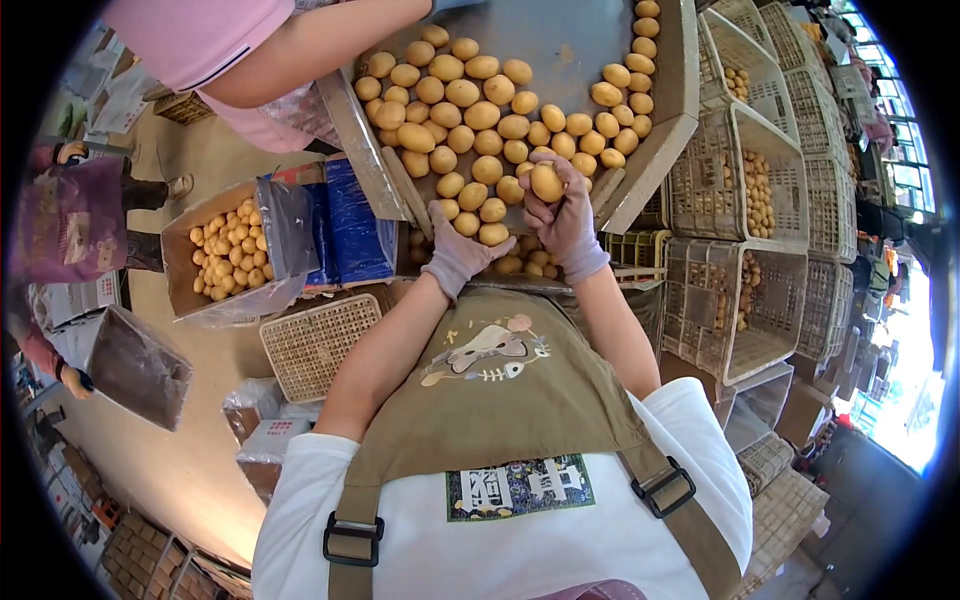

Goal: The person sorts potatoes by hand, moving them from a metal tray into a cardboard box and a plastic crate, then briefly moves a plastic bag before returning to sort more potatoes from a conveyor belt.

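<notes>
Many round yellow-brown fruits or potatoes (462, 93) lie on a grey sorting table (575, 45). My right hand (568, 215), in a pale glove, has its fingers wrapped round one yellow piece (547, 183) above the table's near edge. My left hand (462, 250), gloved too, is at the near edge, thumb and fingers spread beside a few pieces (493, 234); it touches them or nearly so, and I cannot tell whether it grips one. Below both hands, more pieces (510, 264) show in a container that my apron partly hides.
A lined box of yellow pieces (182, 248) stands at left, near an upturned crate (320, 345). Stacked plastic crates (705, 170) line the right. A co-worker's arm (330, 40) reaches in at upper left; another person (75, 230) holds an empty box (138, 370).
</notes>
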A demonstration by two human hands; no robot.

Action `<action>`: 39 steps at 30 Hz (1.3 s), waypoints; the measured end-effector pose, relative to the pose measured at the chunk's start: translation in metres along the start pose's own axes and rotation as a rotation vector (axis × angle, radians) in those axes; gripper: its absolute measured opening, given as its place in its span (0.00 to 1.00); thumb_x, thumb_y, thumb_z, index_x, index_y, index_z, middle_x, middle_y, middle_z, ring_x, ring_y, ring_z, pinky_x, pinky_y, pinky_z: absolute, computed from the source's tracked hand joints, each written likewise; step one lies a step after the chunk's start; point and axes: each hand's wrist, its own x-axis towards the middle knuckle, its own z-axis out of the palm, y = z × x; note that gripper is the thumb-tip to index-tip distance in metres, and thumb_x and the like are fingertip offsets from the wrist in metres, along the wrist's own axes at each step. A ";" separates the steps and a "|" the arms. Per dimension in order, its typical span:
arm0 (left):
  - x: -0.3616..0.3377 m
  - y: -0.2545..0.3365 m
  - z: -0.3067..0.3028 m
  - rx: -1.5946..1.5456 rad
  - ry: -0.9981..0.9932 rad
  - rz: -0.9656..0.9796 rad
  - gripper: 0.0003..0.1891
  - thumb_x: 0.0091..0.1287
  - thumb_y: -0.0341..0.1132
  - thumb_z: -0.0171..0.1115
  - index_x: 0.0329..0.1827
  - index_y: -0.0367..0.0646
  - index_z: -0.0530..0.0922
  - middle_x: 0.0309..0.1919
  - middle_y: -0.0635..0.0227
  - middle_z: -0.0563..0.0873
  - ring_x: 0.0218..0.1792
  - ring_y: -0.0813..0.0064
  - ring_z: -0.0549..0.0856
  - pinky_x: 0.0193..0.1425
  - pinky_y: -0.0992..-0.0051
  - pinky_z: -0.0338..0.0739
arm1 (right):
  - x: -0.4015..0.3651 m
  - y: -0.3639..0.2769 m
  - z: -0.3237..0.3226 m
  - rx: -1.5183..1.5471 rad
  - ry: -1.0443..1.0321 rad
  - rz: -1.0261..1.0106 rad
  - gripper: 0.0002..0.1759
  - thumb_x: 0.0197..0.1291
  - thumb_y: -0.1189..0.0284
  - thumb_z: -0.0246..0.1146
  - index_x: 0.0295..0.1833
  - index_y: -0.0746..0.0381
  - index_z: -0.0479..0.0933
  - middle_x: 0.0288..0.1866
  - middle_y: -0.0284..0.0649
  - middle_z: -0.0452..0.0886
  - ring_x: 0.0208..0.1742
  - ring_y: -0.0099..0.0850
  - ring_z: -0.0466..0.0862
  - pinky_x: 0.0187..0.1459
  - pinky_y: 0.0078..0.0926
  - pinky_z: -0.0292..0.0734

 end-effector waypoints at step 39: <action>-0.002 0.002 -0.008 0.082 0.161 -0.065 0.44 0.66 0.74 0.49 0.78 0.57 0.62 0.77 0.65 0.66 0.76 0.54 0.66 0.75 0.36 0.59 | 0.011 0.010 -0.012 -2.391 0.103 -0.437 0.22 0.53 0.66 0.66 0.56 0.48 0.82 0.67 0.44 0.76 0.69 0.45 0.71 0.69 0.53 0.62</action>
